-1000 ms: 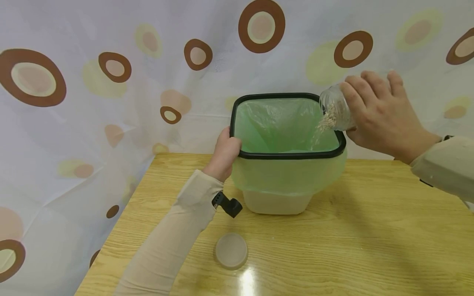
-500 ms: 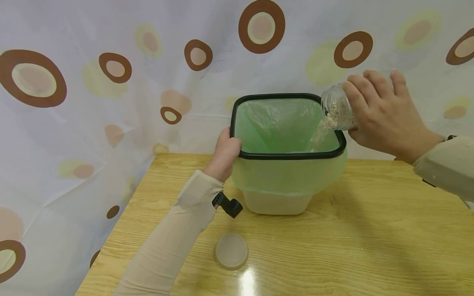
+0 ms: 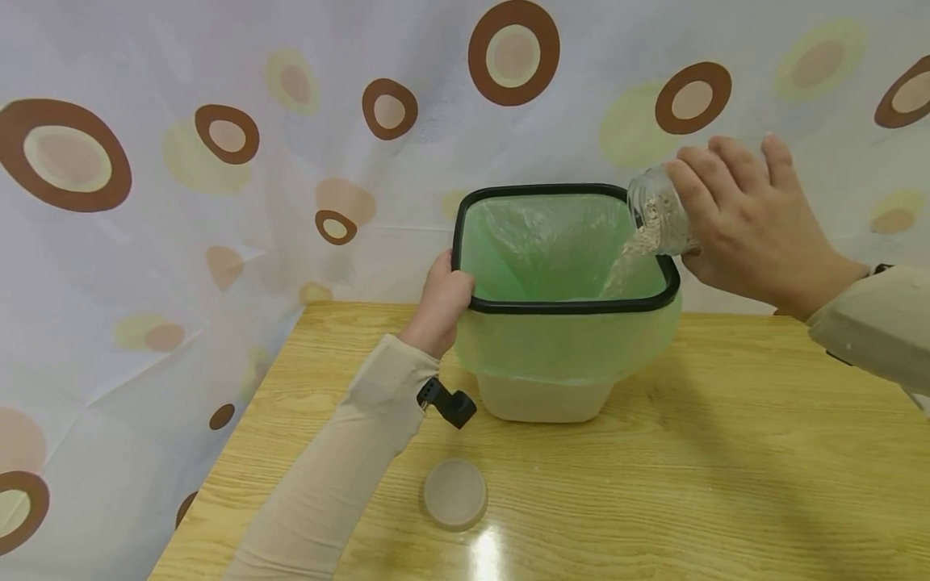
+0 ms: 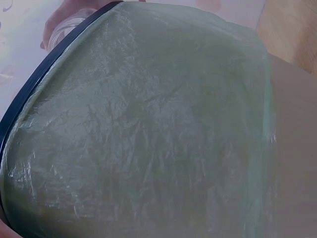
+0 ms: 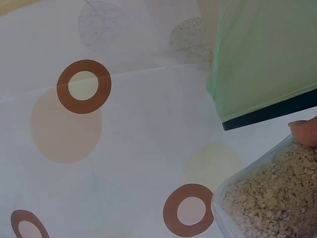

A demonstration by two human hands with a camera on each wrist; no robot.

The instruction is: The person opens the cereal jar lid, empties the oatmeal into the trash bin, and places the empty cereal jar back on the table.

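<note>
My right hand (image 3: 751, 222) grips a clear jar (image 3: 657, 211) tipped sideways over the right rim of a trash can. Beige flakes that look like oats (image 5: 277, 198) fill much of the jar in the right wrist view, and a stream of them falls from its mouth into the can. The white trash can (image 3: 545, 401) stands on the table, lined with a green plastic bag (image 3: 567, 343) folded over its outside under a black rim (image 3: 567, 307). At the left side of that rim, my left hand (image 3: 441, 298) holds on, thumb over the edge and its fingers mostly hidden.
A round beige lid (image 3: 454, 493) lies on the wooden table (image 3: 690, 484), in front of the can and right of my left forearm. Behind the table hangs a pale curtain (image 3: 407, 48) with brown ring patterns.
The falling stream of flakes has grown thicker than a second ago. The jar and right hand shift only slightly; my left hand and the can stay put.
</note>
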